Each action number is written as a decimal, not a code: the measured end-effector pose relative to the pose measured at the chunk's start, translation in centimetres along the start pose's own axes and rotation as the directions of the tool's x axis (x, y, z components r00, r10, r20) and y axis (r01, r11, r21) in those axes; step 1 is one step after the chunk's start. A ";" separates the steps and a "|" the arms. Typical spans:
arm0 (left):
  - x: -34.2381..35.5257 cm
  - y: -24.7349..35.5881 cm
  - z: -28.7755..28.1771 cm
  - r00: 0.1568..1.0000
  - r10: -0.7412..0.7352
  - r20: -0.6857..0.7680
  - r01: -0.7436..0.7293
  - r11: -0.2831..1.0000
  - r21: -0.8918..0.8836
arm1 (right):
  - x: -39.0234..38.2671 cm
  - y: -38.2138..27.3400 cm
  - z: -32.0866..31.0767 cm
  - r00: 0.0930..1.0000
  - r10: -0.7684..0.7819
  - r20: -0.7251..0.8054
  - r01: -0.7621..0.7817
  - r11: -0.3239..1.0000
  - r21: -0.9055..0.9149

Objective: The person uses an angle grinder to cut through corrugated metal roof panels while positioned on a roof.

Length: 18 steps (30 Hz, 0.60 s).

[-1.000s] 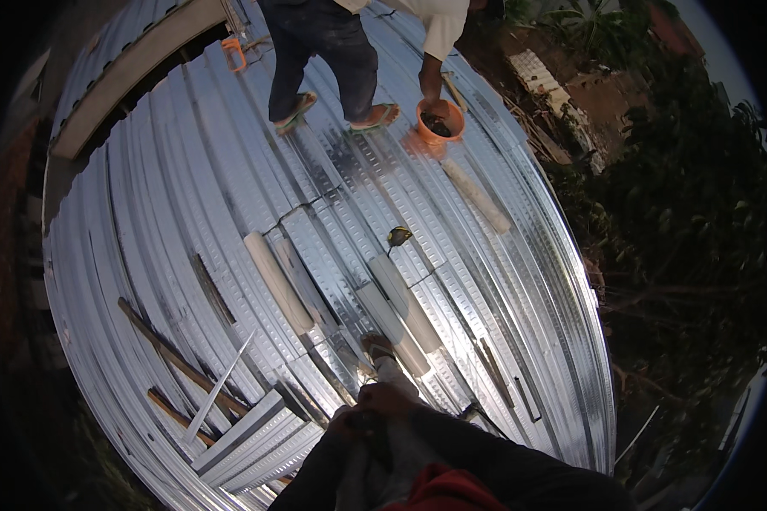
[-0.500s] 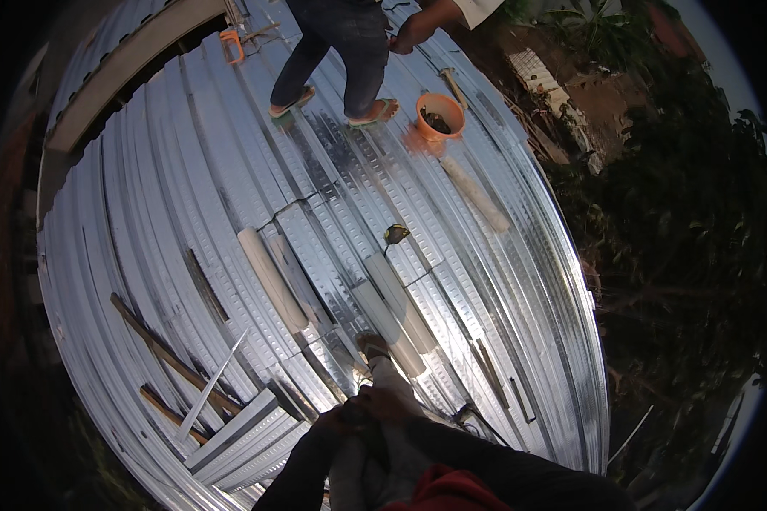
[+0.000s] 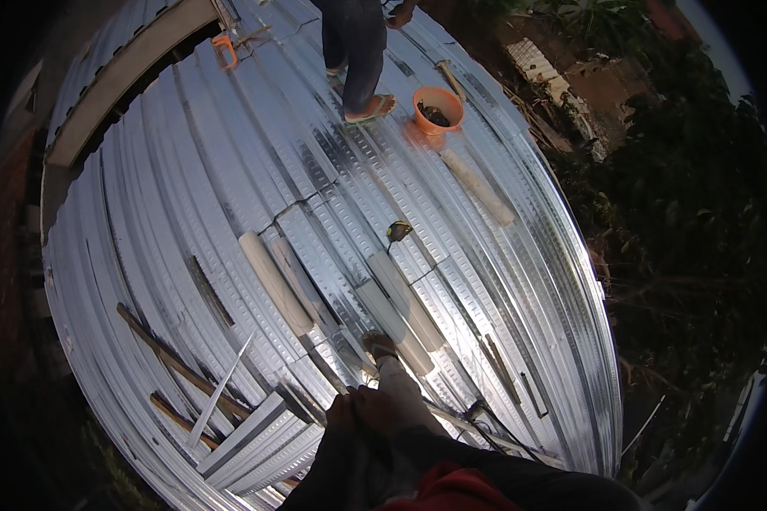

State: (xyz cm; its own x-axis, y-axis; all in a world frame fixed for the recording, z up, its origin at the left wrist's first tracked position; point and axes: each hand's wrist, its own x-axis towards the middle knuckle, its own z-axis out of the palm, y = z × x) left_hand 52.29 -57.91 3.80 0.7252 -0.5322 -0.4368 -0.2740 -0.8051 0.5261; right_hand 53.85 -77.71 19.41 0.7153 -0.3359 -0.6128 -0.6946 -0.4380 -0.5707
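At the bottom, my left hand (image 3: 341, 412) and my right hand (image 3: 377, 407) are close together over my leg, fingers bent; whatever they hold is hidden. Just beyond them my sandalled foot (image 3: 380, 347) stands among pale long strips (image 3: 273, 281) on the ribbed metal sheets (image 3: 162, 213). A yellow-and-black tape measure (image 3: 399, 230) lies farther up. A co-worker (image 3: 358, 68) in dark trousers and sandals stands at the top, a hand (image 3: 399, 17) lowered beside the leg, near an orange bucket (image 3: 437, 109) with dark contents.
An orange-framed tool (image 3: 224, 51) lies at top left by a beam (image 3: 128, 85). A hammer-like tool (image 3: 450, 78) lies beyond the bucket. Wooden battens (image 3: 179, 362) and loose metal pieces (image 3: 247, 434) are at lower left. The sheets end at right beside trees (image 3: 673, 213) and a lower yard.
The co-worker's hand has left the bucket and risen; the co-worker has shifted up and to the right, turning. My hands stay together, with a slight shift.
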 end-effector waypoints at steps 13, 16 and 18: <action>1.9 -1.1 5.3 0.927 0.267 -0.265 -0.144 0.902 0.407 | 2.3 0.5 0.8 0.978 -0.208 -0.004 0.205 0.966 -0.160; 2.5 -1.3 6.8 0.987 -0.015 -0.159 0.034 0.992 0.118 | 2.7 0.1 0.6 0.970 -0.235 0.064 0.243 0.950 -0.195; 2.4 -1.4 7.5 0.987 -0.148 -0.068 0.148 0.989 -0.014 | 3.6 -0.5 0.5 0.956 -0.257 0.142 0.284 0.932 -0.224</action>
State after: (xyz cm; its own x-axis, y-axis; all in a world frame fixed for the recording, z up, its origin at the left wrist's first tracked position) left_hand 49.70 -60.06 -3.43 0.7993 -0.3877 -0.4591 -0.1549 -0.8712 0.4659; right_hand 56.70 -78.30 17.20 0.8512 -0.0899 -0.5170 -0.4273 -0.6908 -0.5834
